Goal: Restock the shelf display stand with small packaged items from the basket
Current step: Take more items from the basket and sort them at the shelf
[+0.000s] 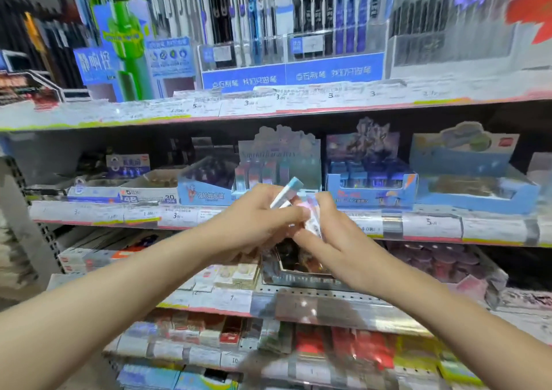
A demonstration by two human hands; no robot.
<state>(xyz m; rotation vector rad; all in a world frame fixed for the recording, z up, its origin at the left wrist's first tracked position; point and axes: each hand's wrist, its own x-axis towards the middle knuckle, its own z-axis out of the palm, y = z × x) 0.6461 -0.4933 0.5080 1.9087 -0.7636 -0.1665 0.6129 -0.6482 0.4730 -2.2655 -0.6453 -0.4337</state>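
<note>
Both hands meet in the middle of the head view, in front of the second shelf. My left hand is closed around a small white packaged item with a blue cap that sticks up past my fingers. My right hand pinches a small clear-wrapped pink and white packet, touching the left hand. Right behind them stands a pale blue display stand holding upright small items. The image is blurred, so the packets' details are unclear. No basket is in view.
Cardboard display boxes line the shelf: a blue one to the left, two blue ones to the right. Pens stand on the top shelf. Lower shelves hold erasers and small boxes. A metal upright stands at left.
</note>
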